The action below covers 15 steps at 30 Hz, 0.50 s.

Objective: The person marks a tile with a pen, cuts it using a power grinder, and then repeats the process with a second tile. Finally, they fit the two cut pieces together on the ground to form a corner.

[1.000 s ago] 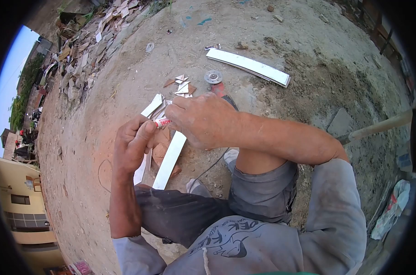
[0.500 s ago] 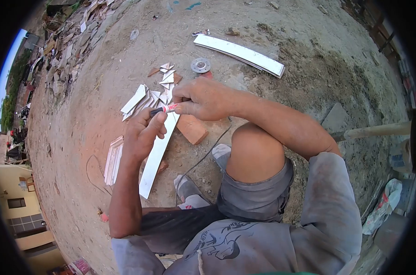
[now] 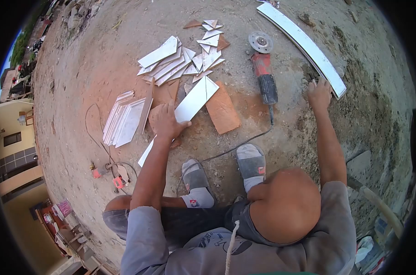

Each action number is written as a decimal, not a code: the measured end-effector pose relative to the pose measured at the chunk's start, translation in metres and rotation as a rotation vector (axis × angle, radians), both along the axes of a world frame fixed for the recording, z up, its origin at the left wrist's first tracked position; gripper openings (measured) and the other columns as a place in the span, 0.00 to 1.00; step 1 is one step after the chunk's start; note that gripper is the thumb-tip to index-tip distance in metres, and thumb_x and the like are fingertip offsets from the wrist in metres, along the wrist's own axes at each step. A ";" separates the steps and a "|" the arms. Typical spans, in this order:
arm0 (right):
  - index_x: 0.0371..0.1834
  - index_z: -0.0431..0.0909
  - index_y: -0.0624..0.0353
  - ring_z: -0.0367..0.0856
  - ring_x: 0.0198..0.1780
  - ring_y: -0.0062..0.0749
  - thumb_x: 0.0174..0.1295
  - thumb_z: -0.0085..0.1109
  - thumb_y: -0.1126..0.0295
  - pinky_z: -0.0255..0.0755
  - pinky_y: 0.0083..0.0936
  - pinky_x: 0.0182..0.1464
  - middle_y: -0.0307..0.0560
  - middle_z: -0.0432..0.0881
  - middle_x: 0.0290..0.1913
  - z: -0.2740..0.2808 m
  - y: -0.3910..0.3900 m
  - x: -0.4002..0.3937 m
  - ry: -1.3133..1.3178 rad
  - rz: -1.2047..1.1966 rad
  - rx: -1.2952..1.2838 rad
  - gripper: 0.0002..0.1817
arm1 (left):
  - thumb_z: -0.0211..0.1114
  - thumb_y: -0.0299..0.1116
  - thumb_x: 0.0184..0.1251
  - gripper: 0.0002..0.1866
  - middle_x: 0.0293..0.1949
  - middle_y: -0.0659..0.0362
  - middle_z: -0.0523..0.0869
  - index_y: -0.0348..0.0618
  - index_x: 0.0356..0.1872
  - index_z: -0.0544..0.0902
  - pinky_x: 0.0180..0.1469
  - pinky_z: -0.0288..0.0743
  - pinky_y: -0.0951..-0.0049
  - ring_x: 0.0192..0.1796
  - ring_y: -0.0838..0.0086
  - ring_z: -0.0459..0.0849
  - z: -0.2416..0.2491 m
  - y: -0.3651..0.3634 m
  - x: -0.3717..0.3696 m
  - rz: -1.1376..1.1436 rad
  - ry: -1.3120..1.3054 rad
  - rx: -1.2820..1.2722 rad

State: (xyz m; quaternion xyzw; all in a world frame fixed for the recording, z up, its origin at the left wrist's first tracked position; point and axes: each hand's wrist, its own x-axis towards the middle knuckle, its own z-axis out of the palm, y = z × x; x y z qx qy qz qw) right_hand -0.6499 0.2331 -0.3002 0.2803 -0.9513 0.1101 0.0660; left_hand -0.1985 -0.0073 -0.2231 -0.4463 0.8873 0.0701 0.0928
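Note:
My left hand [image 3: 165, 123] lies across a white tile strip [image 3: 196, 100] on the ground, fingers over one long edge and thumb on the other side. A thin dark line crosses the strip near its far end. My right hand [image 3: 319, 94] reaches out to a stack of long white tile strips [image 3: 304, 41], its bent fingers gripping the edge near the closer end. Between the hands lies an angle grinder [image 3: 264, 75] with its disc [image 3: 261, 42] facing up. An orange brick-like block [image 3: 223, 110] sits beside the short strip. No marker shows in either hand.
Cut tile pieces [image 3: 164, 57] lie in a heap ahead, and more stand stacked [image 3: 125, 119] on the left. The grinder's black cord [image 3: 226, 155] runs past my feet. A plug connection [image 3: 118, 181] is on the dirt at left; a wooden handle [image 3: 377, 204] is at right.
My hands have separated: the left came down onto the short tile strip, the right stretched out to the long strips. The marker they held is out of sight. The view has shifted, showing the whole grinder.

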 end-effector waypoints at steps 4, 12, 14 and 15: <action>0.61 0.73 0.65 0.73 0.60 0.61 0.62 0.61 0.48 0.69 0.48 0.61 0.63 0.75 0.59 -0.005 -0.060 0.048 -0.249 0.265 -0.287 0.33 | 0.82 0.49 0.42 0.58 0.67 0.44 0.70 0.41 0.74 0.59 0.69 0.66 0.55 0.65 0.50 0.73 -0.040 -0.008 0.005 0.025 0.084 0.093; 0.60 0.65 0.68 0.73 0.62 0.62 0.52 0.69 0.44 0.71 0.48 0.62 0.68 0.73 0.57 0.006 -0.136 0.102 -0.460 0.110 -0.020 0.44 | 0.81 0.42 0.44 0.56 0.67 0.42 0.70 0.44 0.76 0.58 0.66 0.70 0.55 0.66 0.47 0.73 -0.031 -0.004 0.003 0.070 0.079 0.247; 0.60 0.65 0.69 0.73 0.62 0.62 0.50 0.69 0.45 0.71 0.47 0.62 0.69 0.73 0.57 0.004 -0.141 0.099 -0.465 0.104 -0.014 0.44 | 0.80 0.42 0.45 0.55 0.65 0.41 0.70 0.45 0.76 0.58 0.65 0.70 0.55 0.65 0.47 0.73 -0.027 0.001 0.001 0.091 0.101 0.241; 0.60 0.65 0.69 0.73 0.62 0.62 0.49 0.70 0.46 0.71 0.47 0.62 0.69 0.73 0.58 0.002 -0.142 0.098 -0.477 0.089 -0.011 0.44 | 0.79 0.41 0.46 0.54 0.64 0.39 0.71 0.45 0.76 0.58 0.65 0.71 0.55 0.64 0.46 0.74 -0.023 0.003 -0.002 0.104 0.114 0.235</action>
